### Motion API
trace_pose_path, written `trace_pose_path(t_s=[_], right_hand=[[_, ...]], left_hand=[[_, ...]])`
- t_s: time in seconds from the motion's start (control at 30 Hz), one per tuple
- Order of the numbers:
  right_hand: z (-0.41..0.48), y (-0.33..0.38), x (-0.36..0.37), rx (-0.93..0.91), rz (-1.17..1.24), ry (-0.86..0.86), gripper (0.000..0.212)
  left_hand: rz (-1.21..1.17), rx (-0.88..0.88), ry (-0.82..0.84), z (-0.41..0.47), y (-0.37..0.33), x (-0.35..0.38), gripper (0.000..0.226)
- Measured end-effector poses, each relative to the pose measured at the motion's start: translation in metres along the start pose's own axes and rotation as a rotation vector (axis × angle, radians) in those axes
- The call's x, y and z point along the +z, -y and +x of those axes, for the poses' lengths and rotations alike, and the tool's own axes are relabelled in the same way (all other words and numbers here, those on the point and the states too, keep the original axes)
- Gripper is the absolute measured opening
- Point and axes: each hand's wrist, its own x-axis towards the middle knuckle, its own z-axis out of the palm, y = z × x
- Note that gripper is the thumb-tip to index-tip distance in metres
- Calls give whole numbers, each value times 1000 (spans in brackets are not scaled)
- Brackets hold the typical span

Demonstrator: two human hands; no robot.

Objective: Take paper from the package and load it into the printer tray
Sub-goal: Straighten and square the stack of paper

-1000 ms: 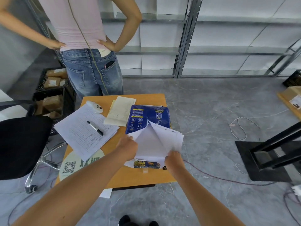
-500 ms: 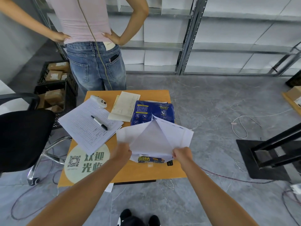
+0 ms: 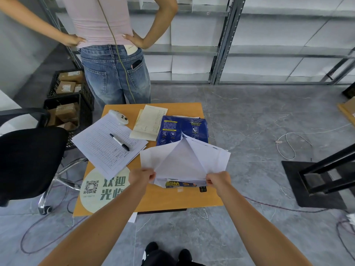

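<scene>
A blue paper package [image 3: 182, 130] lies on the small orange table [image 3: 172, 200], its near end torn open. The white inside of the wrapper [image 3: 182, 162] is spread out in flaps over the near half of the package. My left hand [image 3: 141, 176] pinches the left flap at its near edge. My right hand [image 3: 218, 180] pinches the right flap. Between my hands a strip of the blue label shows under the flaps. No printer is in view.
On the table lie a ruled form sheet [image 3: 107, 144] with a black marker [image 3: 119, 142], a cream notepad [image 3: 148, 122] and a small white device [image 3: 118, 117]. A person [image 3: 115, 54] stands behind the table. A black chair [image 3: 28, 162] is left; cables cross the floor.
My hands have moved apart, pulling the wrapper flaps wider. The left flap now lies spread out to the left. My view has shifted slightly back from the table.
</scene>
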Motion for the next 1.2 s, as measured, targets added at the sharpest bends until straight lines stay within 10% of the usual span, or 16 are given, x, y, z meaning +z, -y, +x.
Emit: trace_pose_path(t_s=[0.9, 1.2], right_hand=[[17, -4, 9, -141, -181, -38, 22], [16, -2, 14, -137, -212, -80, 25]], left_hand=[[211, 217, -147, -22, 5, 18, 23], [55, 28, -127, -7, 1, 15, 23]])
